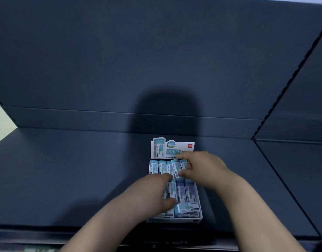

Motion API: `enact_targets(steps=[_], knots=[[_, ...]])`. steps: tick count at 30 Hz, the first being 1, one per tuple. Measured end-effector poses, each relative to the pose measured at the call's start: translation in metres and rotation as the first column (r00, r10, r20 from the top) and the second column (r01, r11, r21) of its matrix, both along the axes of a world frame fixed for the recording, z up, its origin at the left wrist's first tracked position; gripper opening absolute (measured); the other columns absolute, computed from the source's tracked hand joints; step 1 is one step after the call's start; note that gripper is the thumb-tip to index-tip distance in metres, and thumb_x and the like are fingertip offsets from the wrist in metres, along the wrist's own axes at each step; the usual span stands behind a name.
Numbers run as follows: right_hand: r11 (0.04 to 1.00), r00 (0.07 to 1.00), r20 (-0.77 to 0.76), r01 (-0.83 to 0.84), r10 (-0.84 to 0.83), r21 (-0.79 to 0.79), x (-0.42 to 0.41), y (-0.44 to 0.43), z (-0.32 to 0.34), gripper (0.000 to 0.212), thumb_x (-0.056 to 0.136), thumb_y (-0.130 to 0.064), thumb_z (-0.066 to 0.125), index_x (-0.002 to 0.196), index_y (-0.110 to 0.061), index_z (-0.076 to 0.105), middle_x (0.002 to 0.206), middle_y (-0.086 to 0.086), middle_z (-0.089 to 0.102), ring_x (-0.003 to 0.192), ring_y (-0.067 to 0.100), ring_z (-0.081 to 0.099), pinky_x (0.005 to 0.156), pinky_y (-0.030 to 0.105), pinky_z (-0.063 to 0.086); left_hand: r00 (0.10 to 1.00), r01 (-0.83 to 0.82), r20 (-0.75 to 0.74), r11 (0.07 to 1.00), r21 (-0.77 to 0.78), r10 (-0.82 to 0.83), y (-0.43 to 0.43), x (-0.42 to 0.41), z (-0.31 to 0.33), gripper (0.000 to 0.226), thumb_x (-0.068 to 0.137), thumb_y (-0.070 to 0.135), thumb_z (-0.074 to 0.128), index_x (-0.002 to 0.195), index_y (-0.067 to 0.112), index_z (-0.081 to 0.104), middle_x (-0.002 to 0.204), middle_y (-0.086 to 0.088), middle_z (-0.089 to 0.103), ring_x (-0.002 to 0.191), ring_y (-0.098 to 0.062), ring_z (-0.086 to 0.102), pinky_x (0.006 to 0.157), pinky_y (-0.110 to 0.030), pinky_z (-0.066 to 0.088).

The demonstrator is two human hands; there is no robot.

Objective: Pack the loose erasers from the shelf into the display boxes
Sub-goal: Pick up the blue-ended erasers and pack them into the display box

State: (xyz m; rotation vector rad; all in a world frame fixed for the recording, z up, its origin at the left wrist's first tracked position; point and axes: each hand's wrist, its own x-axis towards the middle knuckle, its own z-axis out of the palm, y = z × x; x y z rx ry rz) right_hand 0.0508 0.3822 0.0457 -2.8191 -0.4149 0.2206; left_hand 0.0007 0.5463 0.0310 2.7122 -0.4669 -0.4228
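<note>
Centrally on the dark shelf [65,179] sits a white display box [199,206], its printed header card [167,148] standing upright at the back edge. Inside it, blue-and-white wrapped erasers [181,192] lie packed side by side in two rows running front to back, and one more eraser lies crosswise [187,208] on top near the front wall.

The right hand [202,168] reaches in from the right over the back row. Its thumb and forefinger are pinched on the two ends of a single eraser [175,169], which is tilted out of line with its neighbours. The remaining fingers [183,157] curl over the back of the row just in front of the header card.

The left hand [153,193] lies over the left part of the front row, palm down. Its fingers are loosely bent and spread across the erasers there, with the thumb tip touching the crosswise eraser; whether they grip anything beneath I cannot tell.

Around the box the shelf is a flat, matte, blue-grey surface. A back panel [156,60] of the same colour rises behind, and a side panel [302,106] with a perforated upright strip closes the right. A rounded shadow falls on the back panel above the box.
</note>
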Motion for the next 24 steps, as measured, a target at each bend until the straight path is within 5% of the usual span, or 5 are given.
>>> enact_targets(steps=[2,6,12,17,24], knots=[[0.999,0.999,-0.048,-0.010,0.008,-0.041,0.005,0.001,-0.001,0.047,0.082,-0.042,0.063,0.127,-0.041,0.048,0.109,-0.006,0.061,0.103,0.015,0.056,0.074,0.026,0.039,1.000,-0.012,-0.007,1.000,0.005,0.012,-0.002,0.002,-0.002,0.064,0.086,0.046,0.059,0.141,0.027,0.033,0.121,-0.001,0.055,0.109,-0.018,0.053,0.090,-0.029,0.046],[0.994,0.995,-0.099,-0.035,0.026,-0.100,0.010,0.000,0.004,0.055,0.076,-0.047,0.069,0.126,-0.043,0.046,0.098,-0.009,0.055,0.098,0.013,0.053,0.071,0.026,0.036,0.999,-0.024,-0.036,1.000,0.002,0.024,-0.002,0.005,-0.004,0.065,0.084,0.043,0.064,0.141,0.027,0.037,0.124,-0.002,0.055,0.111,-0.019,0.053,0.092,-0.031,0.046],[0.984,0.995,-0.093,-0.064,0.049,-0.167,0.016,0.003,0.007,0.063,0.064,-0.049,0.077,0.120,-0.043,0.047,0.116,-0.011,0.057,0.106,0.014,0.053,0.075,0.026,0.037,1.000,-0.014,0.014,1.000,-0.022,0.015,0.003,0.008,-0.007,0.052,0.089,0.038,0.059,0.138,0.032,0.044,0.126,-0.005,0.055,0.114,-0.021,0.052,0.091,-0.028,0.043],[0.990,0.995,-0.088,-0.053,0.041,-0.131,0.011,0.005,0.007,0.062,0.061,-0.052,0.076,0.113,-0.035,0.046,0.115,-0.012,0.056,0.102,0.013,0.054,0.074,0.026,0.037,0.993,0.046,0.109,0.997,-0.063,-0.039,0.003,0.003,-0.003,0.027,0.093,0.036,0.050,0.118,0.037,0.061,0.102,0.002,0.057,0.098,-0.016,0.057,0.085,-0.031,0.048],[0.986,0.992,-0.116,-0.062,0.044,-0.153,-0.019,-0.008,0.013,0.066,0.063,-0.054,0.074,0.116,-0.038,0.039,0.095,-0.013,0.048,0.090,0.011,0.049,0.072,0.028,0.038,0.979,0.205,0.000,0.978,-0.041,-0.205,0.002,-0.005,0.002,0.026,0.090,0.045,0.049,0.112,0.044,0.061,0.095,0.003,0.059,0.090,-0.015,0.057,0.080,-0.034,0.050]])
